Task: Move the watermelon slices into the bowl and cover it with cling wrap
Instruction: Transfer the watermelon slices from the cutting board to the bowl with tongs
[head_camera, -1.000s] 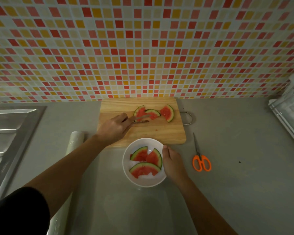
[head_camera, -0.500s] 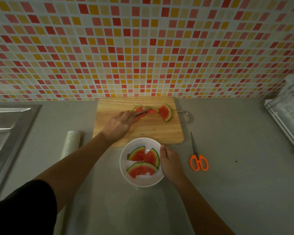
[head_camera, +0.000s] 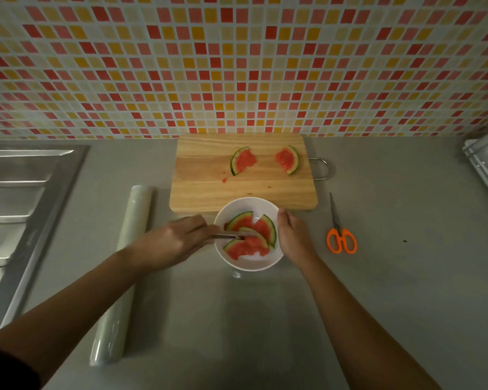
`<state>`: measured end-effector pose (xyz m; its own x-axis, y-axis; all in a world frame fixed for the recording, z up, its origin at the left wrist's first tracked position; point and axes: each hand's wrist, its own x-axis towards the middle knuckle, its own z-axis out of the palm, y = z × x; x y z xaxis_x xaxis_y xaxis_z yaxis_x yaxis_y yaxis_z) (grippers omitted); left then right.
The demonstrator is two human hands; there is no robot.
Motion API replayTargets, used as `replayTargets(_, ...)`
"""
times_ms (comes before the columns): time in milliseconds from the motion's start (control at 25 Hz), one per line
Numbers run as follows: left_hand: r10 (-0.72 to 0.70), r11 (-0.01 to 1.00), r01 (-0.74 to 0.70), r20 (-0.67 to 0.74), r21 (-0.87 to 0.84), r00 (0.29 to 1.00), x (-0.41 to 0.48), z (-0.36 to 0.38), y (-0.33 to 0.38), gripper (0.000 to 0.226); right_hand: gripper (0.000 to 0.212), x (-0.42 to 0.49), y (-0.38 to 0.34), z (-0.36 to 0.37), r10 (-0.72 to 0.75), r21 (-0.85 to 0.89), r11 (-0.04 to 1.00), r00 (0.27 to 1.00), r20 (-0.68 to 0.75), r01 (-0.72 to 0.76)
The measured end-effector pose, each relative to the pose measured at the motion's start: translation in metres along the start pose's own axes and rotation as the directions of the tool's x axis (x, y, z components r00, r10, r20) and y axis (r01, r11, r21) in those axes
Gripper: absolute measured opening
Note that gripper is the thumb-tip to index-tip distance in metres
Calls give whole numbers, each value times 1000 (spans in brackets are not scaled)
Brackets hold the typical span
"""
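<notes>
While the left hand (head_camera: 178, 240) curls its grip round metal tongs (head_camera: 227, 235), their tips reach over the white bowl (head_camera: 251, 263) to the topmost of the watermelon slices (head_camera: 248, 244) heaped inside; the right hand (head_camera: 293, 237) closes its grip on the bowl's right rim; the bowl stands on the tabletop (head_camera: 392, 291) against the near edge of the wooden cutting board (head_camera: 209, 192), where a left slice (head_camera: 242, 161) and a right slice (head_camera: 288, 160) lie well apart near its far edge; a cling wrap roll (head_camera: 124, 277) lies left of the bowl, partly under the forearm; orange scissors (head_camera: 341, 237) lie beside the board's near right corner; a steel sink (head_camera: 17, 206) fills the tabletop's left edge.
</notes>
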<state>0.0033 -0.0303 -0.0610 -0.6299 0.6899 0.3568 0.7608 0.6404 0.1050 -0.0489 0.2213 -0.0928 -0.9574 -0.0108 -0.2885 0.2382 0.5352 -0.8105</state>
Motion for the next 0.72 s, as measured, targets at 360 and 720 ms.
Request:
replayTargets(360, 70, 998, -70, 197, -5, 978, 7, -37, 7, 38, 42, -1, 0, 0, 17, 2, 1000, 1000, 8, -17)
replayTargets(720, -772, 231, 822, 416, -520, 480, 105, -9, -57, 21, 45, -1, 0, 1, 12, 13, 1000, 1000, -16, -11)
